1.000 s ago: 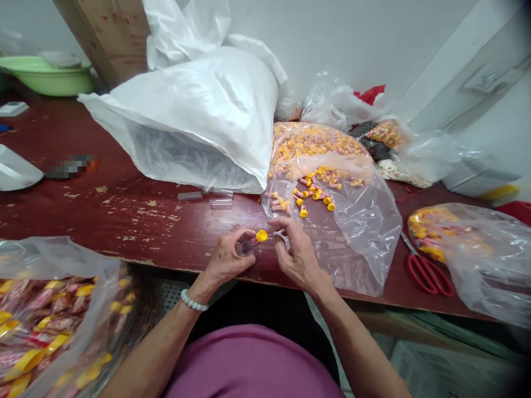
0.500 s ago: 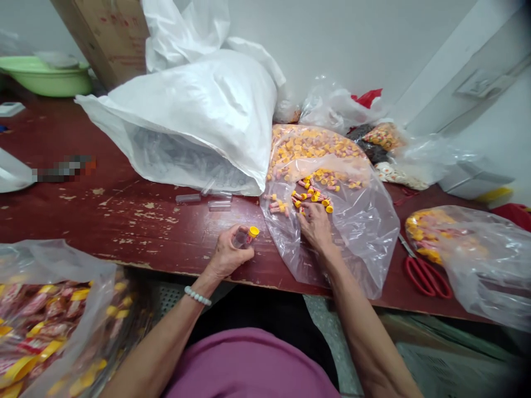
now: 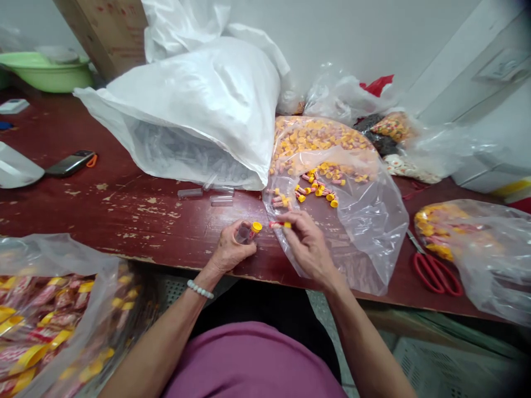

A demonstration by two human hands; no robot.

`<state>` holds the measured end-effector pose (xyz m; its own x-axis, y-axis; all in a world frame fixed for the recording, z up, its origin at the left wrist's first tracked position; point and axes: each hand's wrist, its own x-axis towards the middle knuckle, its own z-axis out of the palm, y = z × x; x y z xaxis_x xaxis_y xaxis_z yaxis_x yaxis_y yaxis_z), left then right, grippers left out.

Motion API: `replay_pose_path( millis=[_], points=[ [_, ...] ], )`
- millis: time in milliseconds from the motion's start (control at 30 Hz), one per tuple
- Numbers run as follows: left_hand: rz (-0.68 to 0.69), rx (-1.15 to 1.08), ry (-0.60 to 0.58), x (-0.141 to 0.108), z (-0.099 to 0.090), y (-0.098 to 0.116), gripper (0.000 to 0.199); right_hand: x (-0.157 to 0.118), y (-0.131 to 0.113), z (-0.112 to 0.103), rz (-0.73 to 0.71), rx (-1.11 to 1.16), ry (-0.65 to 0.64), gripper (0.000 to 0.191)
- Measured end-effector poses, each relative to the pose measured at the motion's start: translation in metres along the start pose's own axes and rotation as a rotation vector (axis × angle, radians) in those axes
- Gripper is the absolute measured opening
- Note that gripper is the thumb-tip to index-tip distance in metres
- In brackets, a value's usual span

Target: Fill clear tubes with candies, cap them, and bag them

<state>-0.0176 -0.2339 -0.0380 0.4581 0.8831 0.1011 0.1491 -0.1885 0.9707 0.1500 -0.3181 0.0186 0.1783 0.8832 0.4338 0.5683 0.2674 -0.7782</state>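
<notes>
Near the table's front edge, my left hand (image 3: pixel 230 246) is closed round a clear plastic tube (image 3: pixel 243 233). A yellow-capped piece (image 3: pixel 256 228) shows at the tube's right end; how far it sits inside is hard to see. My right hand (image 3: pixel 309 243) pinches a small pink-and-red piece with a yellow cap (image 3: pixel 280 225), a short way right of the tube. Behind that hand, several loose yellow-capped pieces (image 3: pixel 318 189) lie at the mouth of a clear plastic bag (image 3: pixel 365 243) filled with more of them.
A white sack (image 3: pixel 207 94) of clear tubes opens toward me, with a few tubes (image 3: pixel 222 200) outside it. Red-handled scissors (image 3: pixel 435 272) lie right, beside another bag (image 3: pixel 489 254). A phone (image 3: pixel 70 163) lies left. A bag of larger yellow-capped pieces (image 3: pixel 58 298) stands front left.
My right hand has drawn back from the loose pile toward the left hand, now with a yellow-capped piece between its fingers. My left hand still holds the tube in nearly the same place.
</notes>
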Motion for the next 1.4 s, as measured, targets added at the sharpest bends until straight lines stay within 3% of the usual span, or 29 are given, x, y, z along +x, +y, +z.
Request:
replay_pose_path(
  millis=[100,233,333,433,633,733,900,1067,1200,1300,1400],
  points=[
    [0.021,0.046,-0.017,-0.001,-0.002,0.004,0.019,-0.005,-0.016,0.014,-0.114,-0.040,-0.109,0.025],
    [0.043,0.049,-0.032,-0.001,-0.003,0.009,0.018,-0.002,-0.016,0.023,-0.181,-0.057,-0.175,0.030],
    [0.030,0.004,-0.040,0.000,-0.002,0.008,0.022,0.000,-0.016,0.022,-0.165,-0.066,-0.136,0.039],
    [0.012,-0.020,-0.037,0.000,-0.002,0.006,0.024,-0.002,-0.016,0.021,-0.135,-0.101,-0.065,0.034],
    [0.006,-0.027,-0.062,0.000,-0.003,0.004,0.023,-0.018,-0.008,0.038,-0.280,-0.322,-0.177,0.056],
    [-0.017,-0.034,-0.028,0.000,-0.003,0.006,0.020,-0.022,-0.004,0.043,-0.247,-0.289,-0.180,0.060],
    [-0.149,-0.217,-0.133,0.001,-0.007,0.008,0.034,-0.017,0.000,0.040,-0.128,-0.159,-0.063,0.055],
    [-0.187,-0.339,-0.187,0.005,-0.011,0.008,0.027,-0.011,0.009,0.043,-0.253,-0.303,-0.157,0.060],
    [-0.185,-0.297,-0.212,0.006,-0.010,0.008,0.021,-0.010,0.013,0.050,-0.285,-0.357,-0.141,0.054],
    [-0.201,-0.345,-0.191,0.006,-0.008,0.006,0.027,-0.011,0.014,0.048,-0.294,-0.306,-0.114,0.055],
    [-0.263,-0.479,-0.102,0.007,-0.006,0.003,0.043,-0.004,0.022,0.027,-0.211,-0.224,-0.006,0.048]
  ],
)
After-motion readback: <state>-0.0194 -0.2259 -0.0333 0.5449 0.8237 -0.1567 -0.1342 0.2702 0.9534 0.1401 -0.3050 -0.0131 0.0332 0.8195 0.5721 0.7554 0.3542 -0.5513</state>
